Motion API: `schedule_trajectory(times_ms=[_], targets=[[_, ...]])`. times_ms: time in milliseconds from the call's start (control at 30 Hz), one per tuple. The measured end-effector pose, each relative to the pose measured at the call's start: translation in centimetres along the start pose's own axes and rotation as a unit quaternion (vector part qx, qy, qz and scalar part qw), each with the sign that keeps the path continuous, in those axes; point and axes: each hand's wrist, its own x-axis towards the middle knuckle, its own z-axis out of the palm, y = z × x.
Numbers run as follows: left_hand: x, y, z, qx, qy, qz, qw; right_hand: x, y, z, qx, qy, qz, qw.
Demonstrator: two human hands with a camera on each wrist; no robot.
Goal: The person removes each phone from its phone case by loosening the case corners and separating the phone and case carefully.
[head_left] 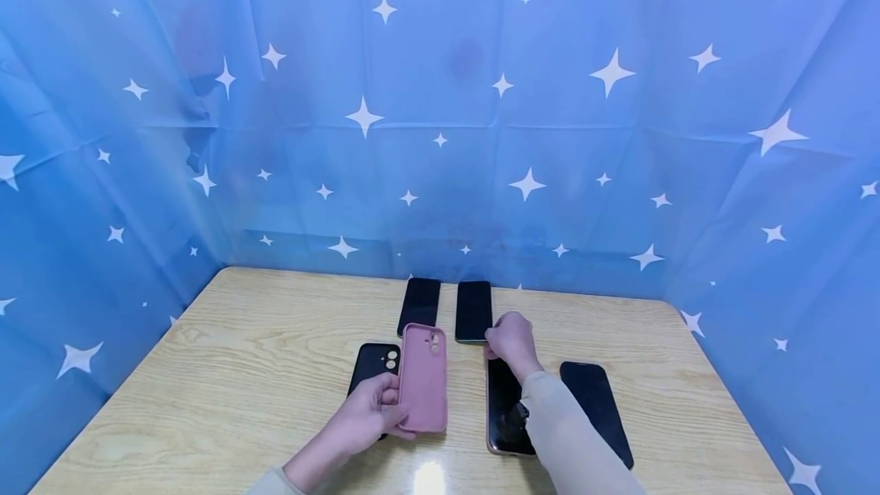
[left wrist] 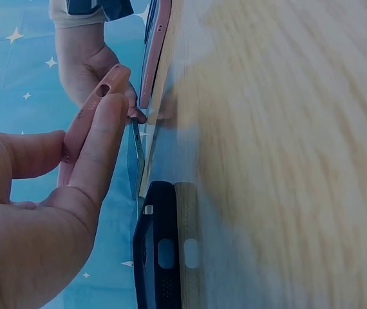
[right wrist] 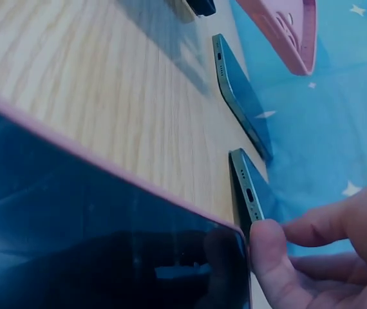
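Observation:
My left hand (head_left: 367,412) holds an unfilled pink phone case (head_left: 424,380) upright by its lower left side, its inside and camera cutouts showing in the head view. In the left wrist view, the thumb and fingers pinch the edges of this case (left wrist: 87,122). My right hand (head_left: 512,338) is at the near right corner of a dark-screened phone (head_left: 473,312) at the back. The right wrist view shows thumb and finger pinching that phone's bottom end (right wrist: 248,187), which looks slightly raised. Part of its corner is hidden by the fingers.
A black phone case (head_left: 371,361) lies beside the left hand. Another phone (head_left: 419,302) lies at the back left. Under the right forearm is a phone in a pink-edged case (head_left: 503,411), with one more phone (head_left: 598,407) to its right. A starry blue curtain (head_left: 440,98) borders the wooden table (head_left: 261,357).

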Motion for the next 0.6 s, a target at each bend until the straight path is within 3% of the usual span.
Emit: schedule_trajectory(times_ms=[267, 600], targets=[[-0.1, -0.1, 0.0, 0.0, -0.003, 0.005, 1.0, -0.2, 0.2, -0.5, -0.013, 0.018, -0.003, 1.0], [0.0, -0.2, 0.3, 0.008, -0.011, -0.001, 0.9999, -0.8, 0.1, -2.5, 0.068, -0.003, -0.017, 0.998]])
